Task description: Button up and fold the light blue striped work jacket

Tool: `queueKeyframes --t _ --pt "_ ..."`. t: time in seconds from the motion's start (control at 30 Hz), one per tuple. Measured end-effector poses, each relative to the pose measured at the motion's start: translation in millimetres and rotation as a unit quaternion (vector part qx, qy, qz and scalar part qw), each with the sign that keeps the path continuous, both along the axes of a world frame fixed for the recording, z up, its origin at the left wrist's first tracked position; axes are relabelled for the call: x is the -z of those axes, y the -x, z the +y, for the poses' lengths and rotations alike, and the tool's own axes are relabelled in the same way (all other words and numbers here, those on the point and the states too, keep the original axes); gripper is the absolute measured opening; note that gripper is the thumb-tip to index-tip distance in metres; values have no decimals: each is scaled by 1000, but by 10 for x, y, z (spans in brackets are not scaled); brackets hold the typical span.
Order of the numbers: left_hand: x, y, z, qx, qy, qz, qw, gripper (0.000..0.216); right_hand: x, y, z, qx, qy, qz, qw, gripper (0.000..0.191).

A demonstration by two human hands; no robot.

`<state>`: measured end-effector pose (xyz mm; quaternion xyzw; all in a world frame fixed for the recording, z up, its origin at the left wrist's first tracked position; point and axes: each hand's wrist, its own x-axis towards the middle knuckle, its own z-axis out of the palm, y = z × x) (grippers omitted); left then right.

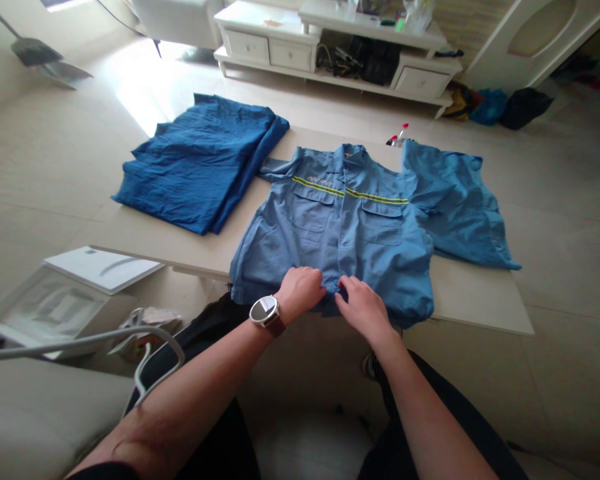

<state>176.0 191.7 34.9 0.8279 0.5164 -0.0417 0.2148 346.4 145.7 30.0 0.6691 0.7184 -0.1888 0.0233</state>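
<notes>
- While the shirt [320,217] lies front-up on the table [480,297], center of frame, both hands are at its bottom edge, by the button placket [347,233].
- Left hand [303,291]: fingers curled at the hem, tips hidden; can't tell if clamped on cloth.
- Right hand [364,303]: thumb and forefinger at the placket's lower end, facing the left hand, well short of touching the palm; can't confirm a pinch.
- Step in hand, best read: closing or aligning the front edges at the bottom.
- Next move probably calls for matching both edges, one hand steadying cloth, the other working the fastening.
- Darker folded garment [200,163]: upper left of frame, clear of both hands.
</notes>
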Motion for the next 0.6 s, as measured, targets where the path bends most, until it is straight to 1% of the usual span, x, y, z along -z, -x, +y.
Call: queueKeyframes --t 0.27,0.47,0.6 --pt "77 -56 -29 21 -14 -48 999 24 119 -88 -14 33 -28 65 997 9" --pt "220 -111 -21 22 -10 -88 996 34 125 -152 14 17 -42 65 997 8" --pt "306 -177 -27 16 -11 -109 994 32 133 -190 34 40 -48 115 991 13"
